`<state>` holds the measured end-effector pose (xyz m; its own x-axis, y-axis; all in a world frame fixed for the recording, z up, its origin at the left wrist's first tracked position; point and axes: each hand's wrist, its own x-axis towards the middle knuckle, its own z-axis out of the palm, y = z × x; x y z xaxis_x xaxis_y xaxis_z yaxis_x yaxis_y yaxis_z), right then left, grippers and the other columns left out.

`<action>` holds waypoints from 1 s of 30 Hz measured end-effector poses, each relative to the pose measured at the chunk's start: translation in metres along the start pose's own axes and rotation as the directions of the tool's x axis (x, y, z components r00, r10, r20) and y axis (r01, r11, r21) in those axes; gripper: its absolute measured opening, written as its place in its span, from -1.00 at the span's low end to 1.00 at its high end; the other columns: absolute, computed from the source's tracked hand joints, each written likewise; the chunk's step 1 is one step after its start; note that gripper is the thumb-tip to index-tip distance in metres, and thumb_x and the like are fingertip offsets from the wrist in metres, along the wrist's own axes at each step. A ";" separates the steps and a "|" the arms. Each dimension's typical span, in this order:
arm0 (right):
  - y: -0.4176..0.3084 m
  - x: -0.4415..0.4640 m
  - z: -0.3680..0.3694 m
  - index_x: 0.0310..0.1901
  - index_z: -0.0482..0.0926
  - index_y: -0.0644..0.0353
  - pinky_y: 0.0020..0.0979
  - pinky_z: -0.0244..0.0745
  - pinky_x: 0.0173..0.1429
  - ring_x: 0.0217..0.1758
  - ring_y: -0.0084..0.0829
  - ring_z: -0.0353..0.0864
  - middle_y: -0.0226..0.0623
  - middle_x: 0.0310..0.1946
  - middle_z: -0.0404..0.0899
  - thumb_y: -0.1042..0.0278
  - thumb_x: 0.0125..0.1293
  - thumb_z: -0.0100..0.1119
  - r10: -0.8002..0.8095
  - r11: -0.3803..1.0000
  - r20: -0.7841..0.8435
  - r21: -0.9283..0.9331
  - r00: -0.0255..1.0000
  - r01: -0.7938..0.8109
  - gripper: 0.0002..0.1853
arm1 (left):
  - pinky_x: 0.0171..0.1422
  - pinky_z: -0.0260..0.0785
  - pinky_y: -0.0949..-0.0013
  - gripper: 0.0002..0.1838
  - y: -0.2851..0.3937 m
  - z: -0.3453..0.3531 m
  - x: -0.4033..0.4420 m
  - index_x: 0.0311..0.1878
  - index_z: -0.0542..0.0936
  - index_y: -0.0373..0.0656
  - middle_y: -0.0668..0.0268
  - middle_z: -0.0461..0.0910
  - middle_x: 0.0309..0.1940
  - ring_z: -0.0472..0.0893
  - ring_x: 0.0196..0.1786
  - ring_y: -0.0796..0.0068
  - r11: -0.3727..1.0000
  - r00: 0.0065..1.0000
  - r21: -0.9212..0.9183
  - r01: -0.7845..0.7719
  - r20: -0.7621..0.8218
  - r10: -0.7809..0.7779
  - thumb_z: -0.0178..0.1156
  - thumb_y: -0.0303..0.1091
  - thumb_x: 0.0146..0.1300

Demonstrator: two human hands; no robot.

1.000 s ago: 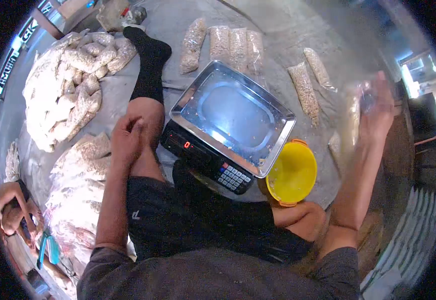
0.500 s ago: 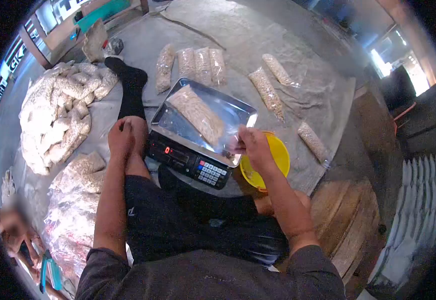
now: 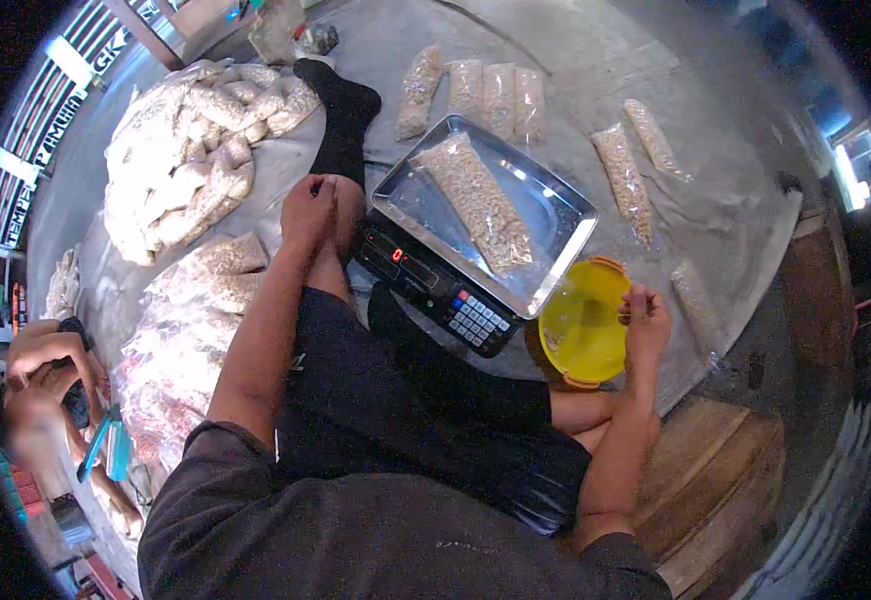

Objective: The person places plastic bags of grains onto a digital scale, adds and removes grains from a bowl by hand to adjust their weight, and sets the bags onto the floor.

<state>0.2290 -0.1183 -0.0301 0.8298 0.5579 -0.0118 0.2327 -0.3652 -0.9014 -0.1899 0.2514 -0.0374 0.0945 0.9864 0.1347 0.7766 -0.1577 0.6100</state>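
Observation:
My left hand (image 3: 309, 212) rests on my bent leg, fingers curled together, with nothing visible in them. My right hand (image 3: 646, 320) is over the right rim of a yellow bucket (image 3: 611, 335), its fingertips pinched together; whatever they hold, if anything, is too small to make out. A clear plastic bag of small pale pieces (image 3: 478, 200) lies slantwise on the metal tray (image 3: 556, 215) of a digital scale (image 3: 431, 285). The scale's red display reads 0. No hand touches this bag.
Similar filled bags (image 3: 497, 100) lie beyond the scale, others (image 3: 623, 180) to the right. A large pile of filled bags (image 3: 191, 170) and a plastic sack (image 3: 181, 330) are at left. Another person (image 3: 56, 370) sits at far left. Wooden boards (image 3: 711, 470) are at lower right.
My right hand has moved from the tray's right edge to the far side of the yellow bucket. My left hand stays on my leg. The view has shifted, moving the scene rightward and up.

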 end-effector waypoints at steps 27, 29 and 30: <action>0.146 0.246 -0.007 0.20 0.55 0.35 -0.08 0.39 0.40 0.21 0.02 0.57 0.17 0.12 0.57 -0.23 0.33 0.20 -0.024 0.358 0.021 -0.933 0.999 0.028 -0.28 | 0.46 0.23 0.02 -0.45 0.155 0.008 -0.100 0.26 0.57 -0.01 0.10 0.57 0.21 0.46 0.37 0.11 0.561 0.507 -0.308 -0.768 0.241 0.827 0.36 -0.11 0.20; 0.116 0.235 0.009 0.17 0.58 0.30 -0.08 0.37 0.41 0.22 0.07 0.55 0.19 0.14 0.56 -0.23 0.25 0.26 0.098 0.355 0.049 -0.935 0.994 0.011 -0.28 | 0.57 0.07 -0.05 -0.45 0.190 0.027 -0.111 0.26 0.56 0.05 0.19 0.52 0.30 0.33 0.49 0.17 0.380 0.288 -0.252 -0.890 0.335 0.897 0.36 -0.10 0.18; 0.099 0.227 0.013 0.13 0.61 0.27 -0.10 0.42 0.36 0.17 0.07 0.59 0.17 0.10 0.60 -0.22 0.22 0.30 0.111 0.406 0.057 -0.914 0.992 0.007 -0.32 | 0.59 0.02 -0.08 -0.46 0.200 0.040 -0.115 0.25 0.56 0.07 0.22 0.50 0.32 0.28 0.52 0.18 0.342 0.244 -0.221 -0.913 0.376 0.894 0.36 -0.10 0.18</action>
<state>0.4339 -0.0185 -0.1280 0.8201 0.5558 -0.1361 0.5641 -0.8252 0.0290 -0.0207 0.1086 0.0383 0.9517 0.1169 0.2840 0.0414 -0.9651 0.2586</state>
